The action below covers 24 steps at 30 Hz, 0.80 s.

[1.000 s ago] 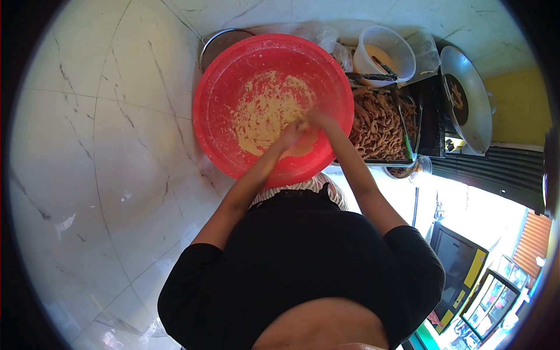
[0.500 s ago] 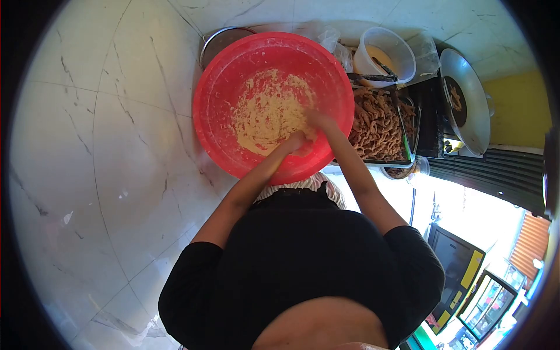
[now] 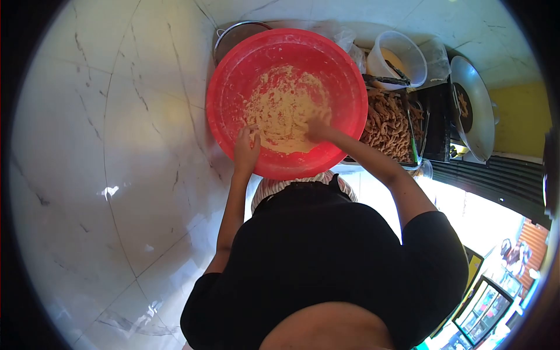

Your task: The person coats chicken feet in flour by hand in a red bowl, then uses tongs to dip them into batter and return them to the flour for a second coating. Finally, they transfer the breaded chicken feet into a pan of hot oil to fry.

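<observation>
A wide red plastic basin [image 3: 230,76] holds a loose, crumbly layer of pale yellow floury mix [image 3: 286,111], with streaks of the red bottom showing through. My left hand [image 3: 247,147] is at the basin's near left inner wall, its fingers apart, with pale flour about the fingertips. Toward the right side of the mix, my right hand [image 3: 318,129] reaches down into the flour. Its fingers are smeared by motion and partly hidden there.
Right of the basin, a tray [image 3: 415,160] holds a heap of brown fried-looking strips [image 3: 386,125]. A translucent tub [image 3: 411,49] with yellowish contents stands behind it, tongs [image 3: 385,79] across its front. A large metal wok [image 3: 481,111] sits farther right, beside the tiled wall.
My left hand has moved left, away from my right hand, to the basin's left side. My right hand stays in the flour, which is spread differently. The whole view has shifted slightly.
</observation>
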### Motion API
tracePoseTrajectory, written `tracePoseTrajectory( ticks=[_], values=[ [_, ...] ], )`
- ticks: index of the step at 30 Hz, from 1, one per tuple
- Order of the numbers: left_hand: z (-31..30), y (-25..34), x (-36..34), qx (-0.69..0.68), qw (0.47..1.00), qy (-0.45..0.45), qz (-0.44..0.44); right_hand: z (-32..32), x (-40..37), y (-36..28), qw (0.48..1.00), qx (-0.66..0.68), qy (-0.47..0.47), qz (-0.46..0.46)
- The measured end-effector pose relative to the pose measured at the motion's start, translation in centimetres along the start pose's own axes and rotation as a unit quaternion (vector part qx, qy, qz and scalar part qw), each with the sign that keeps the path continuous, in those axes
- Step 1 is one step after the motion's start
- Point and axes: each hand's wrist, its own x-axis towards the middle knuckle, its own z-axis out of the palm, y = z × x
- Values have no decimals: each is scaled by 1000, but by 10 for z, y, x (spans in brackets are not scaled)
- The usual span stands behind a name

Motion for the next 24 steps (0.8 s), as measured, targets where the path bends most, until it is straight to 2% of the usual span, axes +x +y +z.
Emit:
tracePoseTrajectory(
  ticks=[1,3,4,6,7,9,10,12,13,15,16,18,19,21,22,24],
  values=[
    [-5,3,-2,25,998,39,30,6,-2,-9,1000,-3,0,-4],
    [-4,11,-5,13,997,70,16,25,1,-27,995,74,-56,38],
    [-2,13,-6,1,995,97,4,32,-1,-37,995,71,-56,33],
    [-2,14,-8,5,994,112,6,43,-3,-53,993,81,-72,-53],
    [-3,14,-9,7,992,122,10,46,-1,-58,993,76,-72,-57],
    [-6,13,-9,1,991,137,-3,47,4,-67,953,285,-63,-85],
    [-7,12,-8,-6,989,146,-16,28,0,-69,953,282,-63,-88],
    [-7,11,-8,-10,987,157,-14,-12,0,-68,891,362,-263,-75],
    [-7,11,-9,-14,986,163,-11,-12,5,-65,891,360,-264,-77],
    [-7,10,-9,-5,986,165,-8,-12,11,-53,834,486,-213,-151],
    [-6,10,-9,3,986,165,-3,-14,14,-50,835,485,-214,-151],
    [-6,10,-9,-5,987,163,-8,-21,21,-46,922,326,-104,-182],
    [-6,10,-9,-12,987,160,-12,-11,36,-41,922,326,-104,-183],
    [-7,11,-9,-19,987,158,-13,29,71,-30,949,234,161,-140],
    [-7,11,-10,-25,987,155,-14,35,69,-33,949,234,160,-140],
    [-6,12,-11,-25,987,158,-19,51,59,-49,974,105,178,-94]
  ],
)
